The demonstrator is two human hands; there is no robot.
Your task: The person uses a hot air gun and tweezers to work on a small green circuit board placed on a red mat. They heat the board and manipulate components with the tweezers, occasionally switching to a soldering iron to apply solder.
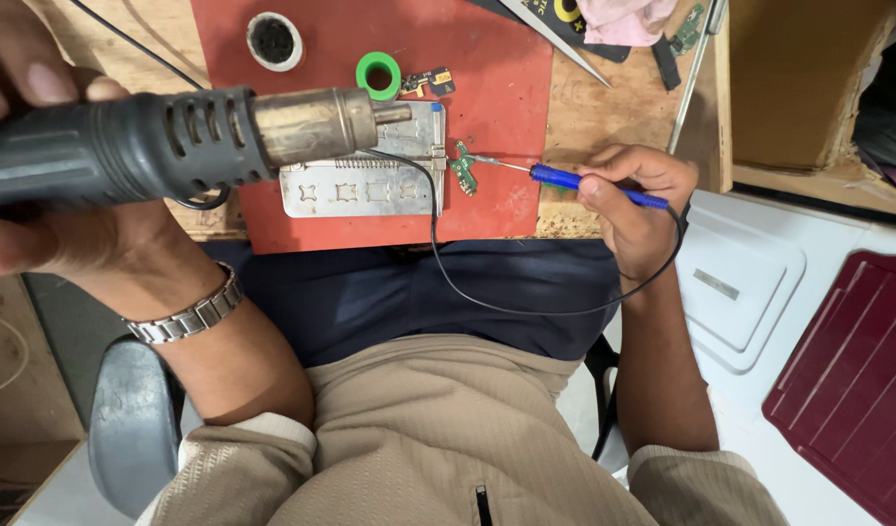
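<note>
Steadiness matters: left hand [38,185] fingers wrapped around the dark grey hot-air gun [175,141], right hand [635,200] pinching blue-handled tweezers [565,182] on the small green circuit board [462,168].

A small grey rectangular label [717,283] sits slanted on the raised middle of a white, square plastic box [750,292] with rounded corners, just to the right of the right hand [633,209] and beside a dark red ribbed box [847,380]. At the top edge of the view, on the wooden bench [604,107], lies a flat black pack [555,18] with yellow and white print, partly cut off by the frame. A brown cardboard box [799,78] stands at the bench's right end, and a small round white tub [274,41] with dark contents rests on the red mat [487,107].
</note>
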